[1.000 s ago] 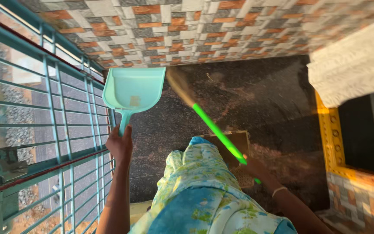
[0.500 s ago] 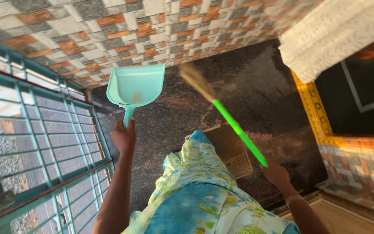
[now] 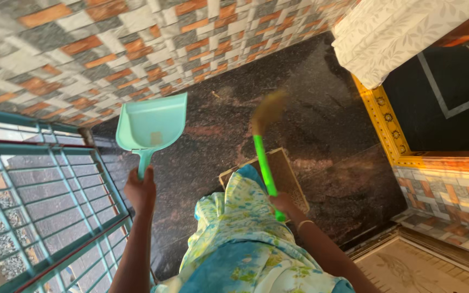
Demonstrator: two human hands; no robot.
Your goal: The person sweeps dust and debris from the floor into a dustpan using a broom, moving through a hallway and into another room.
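Note:
My left hand (image 3: 140, 191) grips the handle of a turquoise plastic dustpan (image 3: 151, 123), held out above the dark speckled floor (image 3: 321, 125) with its scoop pointing toward the tiled wall. A small pale patch lies inside the scoop. My right hand (image 3: 283, 205) holds the bright green handle of a broom (image 3: 265, 163); its straw-coloured bristle head (image 3: 270, 110) is blurred and points at the floor ahead. My blue, green and white patterned garment (image 3: 245, 244) fills the bottom centre.
A teal metal railing grille (image 3: 44, 201) runs along the left. A wall (image 3: 109, 49) of grey, white and orange tiles stands ahead. A brown doormat (image 3: 286, 176) lies under the broom. A yellow-framed doorway (image 3: 392, 135) with a white patterned curtain (image 3: 397, 27) is at right.
The broom has swung from slanting right to nearly straight ahead, with my right hand drawn in toward my body. The dustpan shifted slightly left, and the view turned away from the railing.

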